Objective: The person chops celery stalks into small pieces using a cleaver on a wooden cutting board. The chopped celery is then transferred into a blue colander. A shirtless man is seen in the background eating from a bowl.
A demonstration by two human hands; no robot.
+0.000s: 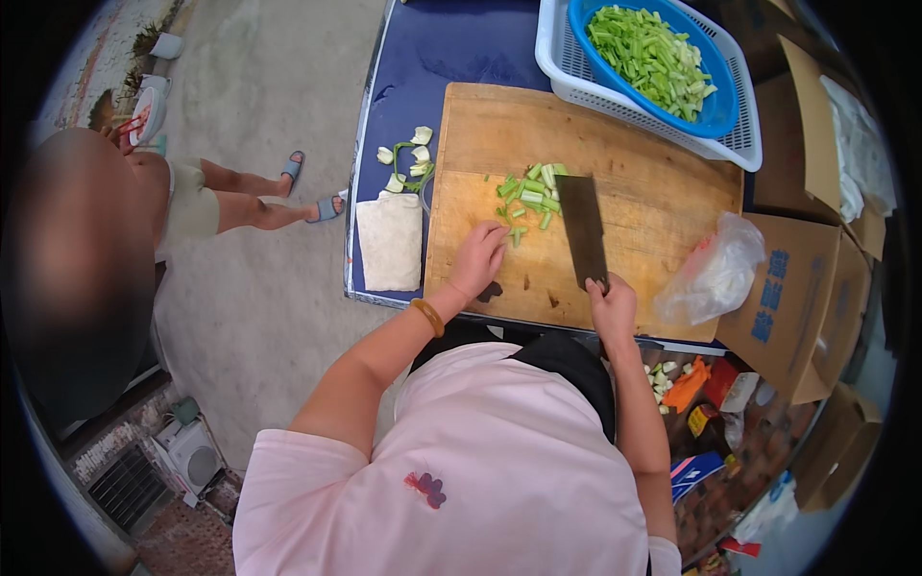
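Note:
My right hand (614, 306) grips the handle end of a cleaver (582, 227), whose dark broad blade points away from me over a wooden cutting board (648, 216). The blade's far end is beside a small pile of cut celery pieces (531, 194). My left hand (477, 258) is at the near left of the board, its fingertips bunched by a few stray celery bits (517, 235). Whether they pinch a piece is unclear. At the far right, a blue basin (726, 119) full of chopped celery (652, 61) rests in a white plastic basket (576, 93).
Left of the board, a folded white cloth (390, 243) and celery trimmings (420, 155) lie on the blue tabletop (475, 43). A clear plastic bag (713, 270) sits at the board's right edge, beside cardboard boxes (785, 302). Another person (191, 198) stands to the left, holding a bowl.

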